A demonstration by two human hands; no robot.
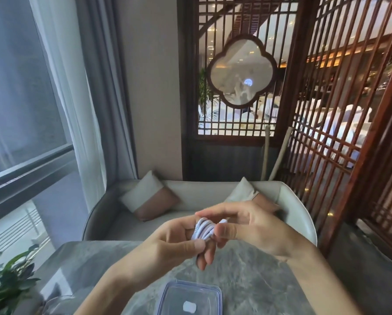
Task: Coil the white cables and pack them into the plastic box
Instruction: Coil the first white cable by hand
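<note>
Clear plastic box (pixel 208 294) is set at 6 o'clock on the tabletop (pixel 258 280). Beyond, the white cable coil (pixel 204 230) is clamped by fingers of left hand (pixel 167 244) and right hand (pixel 247 226); loops could be sprung loose if either grip is slackened.

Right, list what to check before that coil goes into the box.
1. Loops gathered: ok, white cable coil bunched between both hands.
2. Grip, left hand: ok, thumb and fingers pinch the coil.
3. Grip, right hand: ok, thumb presses the coil's side.
4. Loose end tucked: cannot tell, fingers hide it.
5. Reach to plastic box: ok, on the table below the hands.
6. Box open: cannot tell, frame edge crops it.
</note>
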